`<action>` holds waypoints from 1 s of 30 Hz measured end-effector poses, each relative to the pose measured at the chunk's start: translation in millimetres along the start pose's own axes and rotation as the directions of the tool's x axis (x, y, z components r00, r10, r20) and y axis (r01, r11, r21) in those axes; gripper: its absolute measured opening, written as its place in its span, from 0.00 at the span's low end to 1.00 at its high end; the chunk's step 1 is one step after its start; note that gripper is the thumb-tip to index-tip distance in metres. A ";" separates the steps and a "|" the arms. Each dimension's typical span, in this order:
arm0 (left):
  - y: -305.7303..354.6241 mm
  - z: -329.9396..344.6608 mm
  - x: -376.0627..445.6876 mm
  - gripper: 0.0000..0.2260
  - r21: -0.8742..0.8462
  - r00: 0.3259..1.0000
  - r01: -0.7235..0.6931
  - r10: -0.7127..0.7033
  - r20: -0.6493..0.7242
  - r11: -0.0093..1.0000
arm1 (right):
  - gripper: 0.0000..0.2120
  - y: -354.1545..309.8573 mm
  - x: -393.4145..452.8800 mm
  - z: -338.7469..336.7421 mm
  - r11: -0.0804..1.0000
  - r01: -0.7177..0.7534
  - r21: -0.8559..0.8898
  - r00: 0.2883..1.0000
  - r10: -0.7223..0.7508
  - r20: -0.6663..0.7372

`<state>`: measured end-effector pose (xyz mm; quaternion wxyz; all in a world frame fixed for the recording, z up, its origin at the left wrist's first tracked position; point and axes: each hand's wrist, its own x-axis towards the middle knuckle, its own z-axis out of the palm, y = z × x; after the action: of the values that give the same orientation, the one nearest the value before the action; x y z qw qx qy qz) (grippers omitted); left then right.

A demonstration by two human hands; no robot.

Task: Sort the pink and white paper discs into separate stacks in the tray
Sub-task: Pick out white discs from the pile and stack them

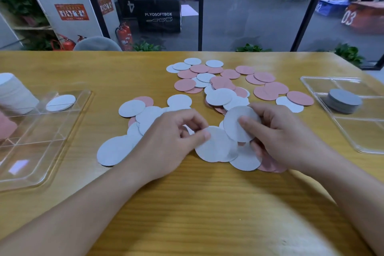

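Right hand (pixel 276 131) pinches a white disc (pixel 239 124) tilted up on edge; left hand (pixel 172 137) pinches another white disc (pixel 216 145) lying flat, mid-table (pixel 187 203). Pink discs (pixel 268 165) peek out, mostly hidden under the right hand.

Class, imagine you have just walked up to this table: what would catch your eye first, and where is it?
First, the loose spread of pink and white paper discs across the middle of the wooden table. Next, the two hands working at its near edge: the right hand lifts a white disc, and the left hand pinches another. A clear tray at far right holds a neat stack of discs.
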<state>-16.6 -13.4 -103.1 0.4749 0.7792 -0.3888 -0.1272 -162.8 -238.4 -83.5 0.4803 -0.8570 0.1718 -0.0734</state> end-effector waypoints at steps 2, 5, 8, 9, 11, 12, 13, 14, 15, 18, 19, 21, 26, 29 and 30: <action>2.3 -3.7 1.3 0.05 -0.108 0.998 0.042 -0.047 -0.042 0.993 | 0.15 0.5 0.6 -2.0 0.999 -0.012 0.051 1.000 0.011 0.008; 4.4 -7.0 2.3 0.14 -0.231 0.993 0.084 -0.102 -0.067 0.969 | 0.14 -1.7 0.4 -4.3 0.993 0.010 0.115 1.000 -0.011 0.011; 2.3 -9.6 2.5 0.12 -0.247 0.993 0.103 -0.114 -0.031 0.964 | 0.15 -1.4 0.9 -4.4 0.986 0.025 0.165 0.999 -0.029 0.019; 2.1 -9.4 1.8 0.08 -0.239 0.993 0.106 -0.113 -0.015 0.965 | 0.16 -0.9 0.8 -4.4 0.985 0.021 0.168 0.999 -0.027 0.031; 2.8 -7.5 -0.6 0.08 -0.237 0.994 0.103 -0.105 0.006 0.966 | 0.17 -0.9 0.8 -3.4 0.987 0.022 0.158 0.998 -0.031 0.058; 2.5 -6.0 -0.8 0.11 -0.240 0.995 0.095 -0.098 -0.001 0.966 | 0.16 -1.1 0.4 -2.5 0.988 0.023 0.151 0.997 -0.035 0.073; 1.9 -4.7 -0.8 0.13 -0.241 0.996 0.086 -0.092 -0.013 0.967 | 0.16 -1.0 0.4 -1.3 0.989 0.022 0.146 0.995 -0.035 0.091; 1.9 -3.2 -0.7 0.13 -0.254 0.996 0.078 -0.088 -0.027 0.964 | 0.15 -0.5 0.0 -0.1 0.990 0.015 0.144 0.994 -0.030 0.106; 2.2 -2.0 -0.8 0.13 -0.271 0.996 0.073 -0.086 -0.039 0.960 | 0.14 -0.2 0.0 1.5 0.990 0.006 0.139 0.993 -0.023 0.116; 4.2 -0.3 -1.1 0.13 -0.334 0.994 0.079 -0.101 -0.049 0.939 | 0.13 0.8 -0.4 6.2 0.994 0.044 0.095 0.991 -0.056 0.120; 5.6 0.4 -1.6 0.13 -0.360 0.995 0.081 -0.099 -0.032 0.929 | 0.12 1.2 -0.4 7.4 0.995 0.074 0.064 0.989 -0.081 0.121; 8.9 2.8 -2.9 0.14 -0.432 0.996 0.084 -0.078 0.030 0.898 | 0.11 2.3 -0.5 8.6 0.990 0.139 -0.005 0.981 -0.137 0.139; 11.9 7.7 -3.3 0.16 -0.486 0.998 0.032 -0.001 0.065 0.873 | 0.11 5.0 -0.4 7.7 0.979 0.200 -0.030 0.973 -0.196 0.120; -0.3 9.0 -1.8 0.12 -0.128 0.995 -0.056 0.044 -0.090 0.990 | 0.13 8.3 2.6 4.1 0.988 0.157 -0.011 0.987 -0.157 0.026; -3.3 9.9 -1.5 0.09 0.028 0.992 -0.066 0.069 -0.105 0.997 | 0.13 8.9 3.4 2.8 0.988 0.153 -0.028 0.988 -0.153 0.003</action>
<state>-21.6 -17.8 -111.3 0.4892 0.7771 -0.3908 -0.0645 -160.8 -241.7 -92.7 0.4611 -0.8744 0.1064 -0.1073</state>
